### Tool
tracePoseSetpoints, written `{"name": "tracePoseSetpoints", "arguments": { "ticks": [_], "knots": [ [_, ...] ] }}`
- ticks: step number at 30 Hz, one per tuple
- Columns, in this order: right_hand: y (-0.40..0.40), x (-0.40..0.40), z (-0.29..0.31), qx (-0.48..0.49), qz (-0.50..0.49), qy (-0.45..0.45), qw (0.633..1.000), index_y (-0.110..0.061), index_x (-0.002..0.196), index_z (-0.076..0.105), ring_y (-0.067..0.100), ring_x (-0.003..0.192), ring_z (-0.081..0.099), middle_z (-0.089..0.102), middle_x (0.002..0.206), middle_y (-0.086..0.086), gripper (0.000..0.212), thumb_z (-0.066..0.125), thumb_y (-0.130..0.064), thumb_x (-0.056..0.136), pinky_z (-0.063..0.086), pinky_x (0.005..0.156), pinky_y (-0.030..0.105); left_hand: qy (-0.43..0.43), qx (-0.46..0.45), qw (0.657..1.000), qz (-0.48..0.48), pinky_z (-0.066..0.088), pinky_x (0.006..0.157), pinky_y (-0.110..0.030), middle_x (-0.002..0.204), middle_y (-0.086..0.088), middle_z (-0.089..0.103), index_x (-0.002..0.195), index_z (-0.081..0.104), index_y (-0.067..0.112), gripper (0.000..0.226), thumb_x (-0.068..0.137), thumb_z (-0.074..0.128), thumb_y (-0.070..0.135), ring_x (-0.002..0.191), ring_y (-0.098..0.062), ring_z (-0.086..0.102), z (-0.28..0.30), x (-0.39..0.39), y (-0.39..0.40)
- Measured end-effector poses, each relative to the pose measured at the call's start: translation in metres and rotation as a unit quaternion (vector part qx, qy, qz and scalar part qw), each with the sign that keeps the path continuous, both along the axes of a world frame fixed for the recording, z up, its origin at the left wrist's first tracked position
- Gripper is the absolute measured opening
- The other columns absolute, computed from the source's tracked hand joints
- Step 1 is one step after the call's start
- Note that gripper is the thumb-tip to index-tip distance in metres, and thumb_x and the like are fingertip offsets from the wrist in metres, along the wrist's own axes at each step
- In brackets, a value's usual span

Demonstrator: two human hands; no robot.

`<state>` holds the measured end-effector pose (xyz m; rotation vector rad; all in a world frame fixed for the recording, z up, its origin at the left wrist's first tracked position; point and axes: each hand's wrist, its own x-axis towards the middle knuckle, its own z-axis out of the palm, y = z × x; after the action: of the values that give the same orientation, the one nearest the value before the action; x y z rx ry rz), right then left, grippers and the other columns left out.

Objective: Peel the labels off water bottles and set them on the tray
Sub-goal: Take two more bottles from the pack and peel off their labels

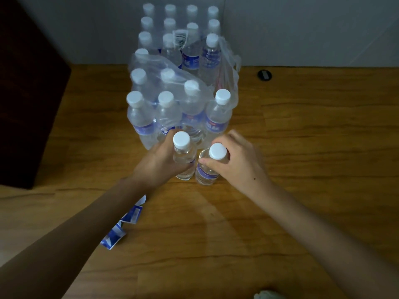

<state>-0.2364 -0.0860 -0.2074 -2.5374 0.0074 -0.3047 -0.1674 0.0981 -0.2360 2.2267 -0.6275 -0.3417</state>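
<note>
Two small water bottles with white caps stand side by side on the wooden floor in front of me. My left hand [160,158] is wrapped around the left bottle [184,157], whose body looks clear with no label. My right hand [241,160] grips the neck of the right bottle [207,169], which still wears a blue label. Behind them stands a torn plastic-wrapped pack [172,100] of several labelled bottles. Peeled blue labels [124,223] lie on the floor under my left forearm. No tray is visible.
A dark brown cabinet [28,93] stands at the left. A second pack of bottles [181,29] sits against the grey wall. A small black round object [264,75] lies near the wall. Something pale [267,295] pokes in at the bottom edge.
</note>
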Motion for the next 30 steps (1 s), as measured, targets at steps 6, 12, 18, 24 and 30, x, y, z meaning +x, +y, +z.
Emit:
{"name": "tracePoseSetpoints", "arguments": {
  "ticks": [6, 12, 18, 24, 30],
  "knots": [
    [0.009, 0.002, 0.015, -0.083, 0.039, -0.059, 0.994, -0.014, 0.108, 0.063, 0.018, 0.103, 0.053, 0.060, 0.110, 0.002, 0.051, 0.064, -0.053, 0.075, 0.047, 0.071, 0.026, -0.016, -0.023, 0.999, 0.035, 0.054, 0.074, -0.033, 0.101, 0.011, 0.066, 0.115, 0.048, 0.027, 0.058, 0.068, 0.079, 0.041, 0.093, -0.008, 0.065, 0.032, -0.009, 0.011],
    [0.028, 0.001, 0.048, 0.185, 0.118, 0.037, 0.975, -0.024, 0.127, 0.050, 0.001, 0.112, 0.055, 0.059, 0.122, -0.014, 0.053, 0.062, -0.046, 0.081, 0.050, 0.091, 0.029, -0.014, -0.121, 0.991, 0.047, 0.055, 0.084, -0.044, 0.109, 0.014, 0.067, 0.120, 0.050, 0.025, 0.064, 0.066, 0.073, 0.052, 0.102, -0.004, 0.065, 0.083, -0.018, 0.022],
    [0.048, -0.008, 0.053, 0.220, 0.129, 0.134, 0.958, -0.039, 0.133, 0.033, 0.000, 0.108, 0.058, 0.059, 0.120, -0.017, 0.082, 0.080, -0.045, 0.066, 0.051, 0.089, 0.028, 0.026, -0.198, 0.976, 0.084, 0.057, 0.081, -0.033, 0.107, 0.011, 0.069, 0.117, 0.054, 0.025, 0.057, 0.068, 0.073, 0.049, 0.100, -0.005, 0.067, 0.104, -0.023, 0.027],
    [0.061, -0.014, 0.048, 0.291, 0.080, 0.100, 0.948, -0.027, 0.128, 0.047, 0.001, 0.103, 0.061, 0.066, 0.110, -0.013, 0.078, 0.088, -0.030, 0.061, 0.054, 0.087, 0.032, 0.084, -0.258, 0.958, 0.091, 0.051, 0.068, -0.011, 0.094, 0.020, 0.068, 0.113, 0.048, 0.028, 0.043, 0.077, 0.071, 0.036, 0.092, 0.006, 0.065, 0.108, -0.035, 0.031],
    [0.058, -0.014, 0.052, 0.328, 0.090, 0.124, 0.932, -0.032, 0.121, 0.052, 0.003, 0.098, 0.065, 0.069, 0.105, -0.012, 0.072, 0.089, -0.022, 0.060, 0.054, 0.081, 0.024, 0.208, -0.297, 0.931, 0.035, 0.054, 0.075, -0.019, 0.112, 0.007, 0.071, 0.130, 0.046, 0.021, 0.062, 0.073, 0.071, 0.018, 0.101, -0.012, 0.068, 0.088, -0.045, 0.054]
  ]
}}
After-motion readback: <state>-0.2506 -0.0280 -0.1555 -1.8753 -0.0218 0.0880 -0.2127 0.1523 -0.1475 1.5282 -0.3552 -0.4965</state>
